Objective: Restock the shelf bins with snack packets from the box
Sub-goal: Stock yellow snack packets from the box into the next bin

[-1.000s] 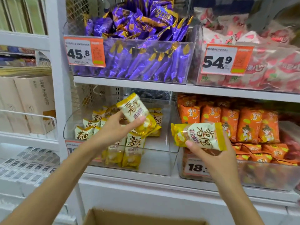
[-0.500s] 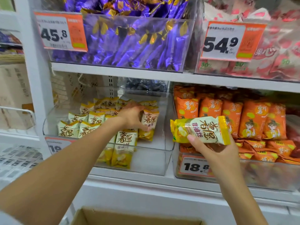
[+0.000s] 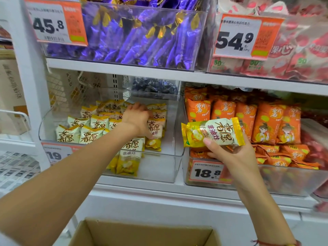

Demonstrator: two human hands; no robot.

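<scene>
The white shelf [image 3: 134, 67] fills the view, with clear bins standing on two levels. On the upper level a bin of purple packets [image 3: 142, 38] carries a price tag reading 45.8 [image 3: 55, 23], and beside it a bin of red and white packets [image 3: 301, 50] is tagged 54.9 [image 3: 245, 37]. On the lower level, at right, a bin of orange packets [image 3: 248, 119] is tagged 18.8 [image 3: 206, 172]. At left on the same level stands the clear bin [image 3: 175, 153] that holds the yellow snack packets [image 3: 92, 128], which lie in rows along its left and back parts, with a few more stacked at the front. At the bottom edge the open cardboard box [image 3: 142, 233] shows its rim and inner wall.

The left hand [image 3: 137, 120] reaches into the clear bin and rests on the packets there, its thumb touching one of them; the fingers are hidden behind the hand, so whether this grip is apart or together cannot be told. The right hand [image 3: 234, 153] is raised in front of the orange bin, its grip clamped on one yellow packet [image 3: 213, 132] held sideways between thumb and fingers, just right of the clear bin's wall.
</scene>
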